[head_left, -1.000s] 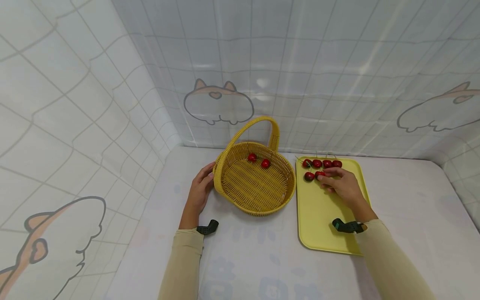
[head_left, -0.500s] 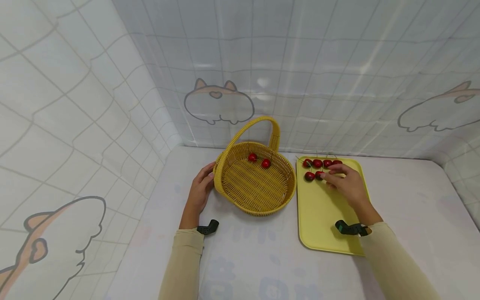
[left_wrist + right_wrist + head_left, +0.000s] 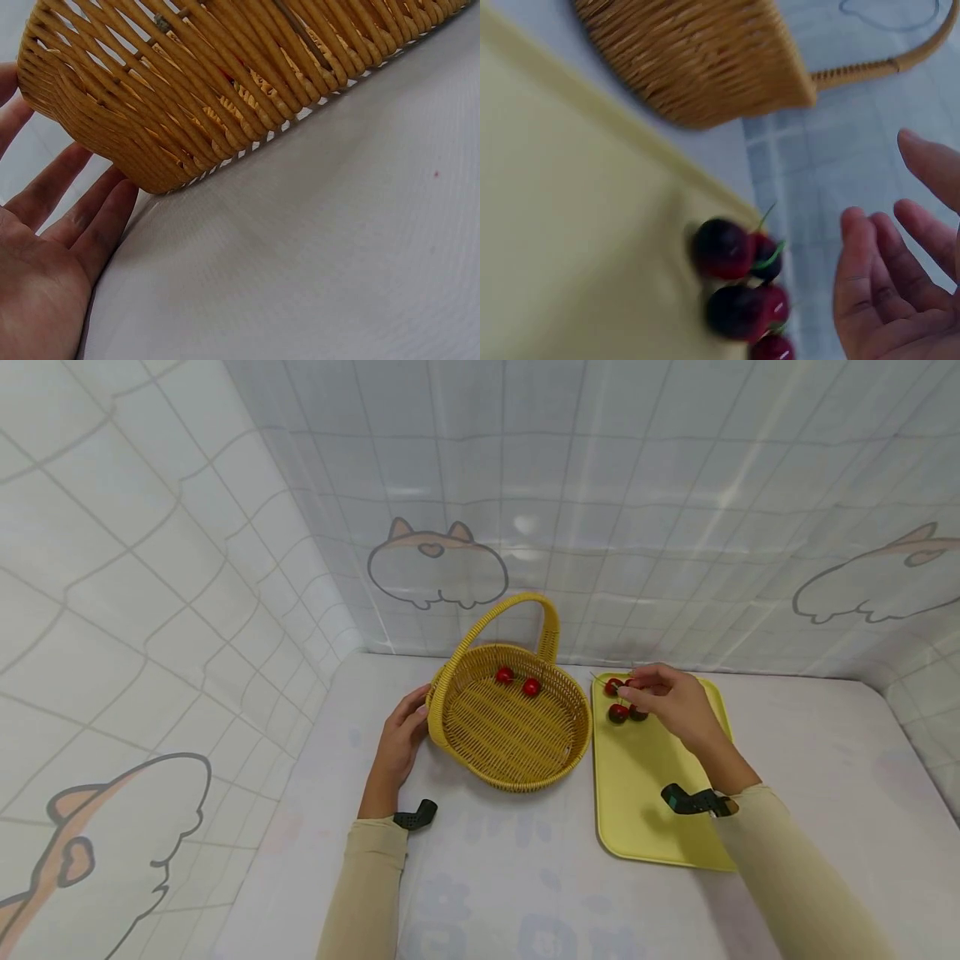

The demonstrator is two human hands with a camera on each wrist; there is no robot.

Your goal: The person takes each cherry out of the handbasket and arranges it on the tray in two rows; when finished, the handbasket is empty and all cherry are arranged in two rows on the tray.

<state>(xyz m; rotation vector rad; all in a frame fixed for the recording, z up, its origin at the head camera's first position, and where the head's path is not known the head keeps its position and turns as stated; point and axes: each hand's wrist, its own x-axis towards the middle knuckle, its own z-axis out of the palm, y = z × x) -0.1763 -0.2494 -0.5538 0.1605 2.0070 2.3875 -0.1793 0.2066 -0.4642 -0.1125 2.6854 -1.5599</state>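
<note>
A round yellow wicker basket (image 3: 517,785) with a tall arched handle has two red cherries (image 3: 531,687) inside. My left hand (image 3: 402,739) touches its left side; in the left wrist view the extended fingers (image 3: 105,217) rest against the woven wall. Dark red cherries (image 3: 618,713) with green stems sit in a cluster at the far end of a yellow tray (image 3: 645,810). Over them hovers my right hand (image 3: 678,706), partly hiding the cluster in the head view. The right wrist view shows its thumb and fingers (image 3: 885,277) apart, holding nothing, beside the cherries (image 3: 721,247).
Basket and tray stand side by side on a white cloth-covered table (image 3: 487,868). A white grid-patterned curtain (image 3: 630,543) with cartoon animals rises behind the table and along its left side. Both wrists carry black devices (image 3: 686,800).
My right hand has drawn back from the front cherries, lifted and shifted left over the cluster, covering more of the back row. The left hand and basket stay put.
</note>
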